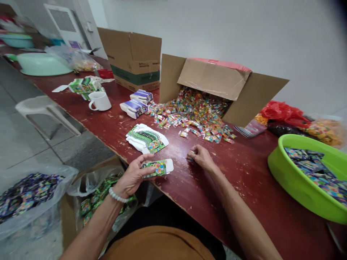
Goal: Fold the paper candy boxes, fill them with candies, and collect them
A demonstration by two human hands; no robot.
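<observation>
My left hand (135, 174) holds a small green printed box (155, 168) over the table's near edge, its white end flap pointing right. Just to the right, my right hand (200, 157) is low over the red table, fingers pinched on something small, mostly hidden, perhaps a candy packet. Beyond both hands lies a fanned stack of flattened green cartons (148, 139). Small clear packets of colourful candy (200, 108) spill from a tipped cardboard box (214, 77) onto the tabletop.
Purple-and-white cartons (135, 107) and a white mug (99, 101) stand farther left. At right is a lime-green basin (287, 173) of dark sachets. Plastic-lined containers of sachets (29, 191) sit below the table at left, near a white stool (40, 104).
</observation>
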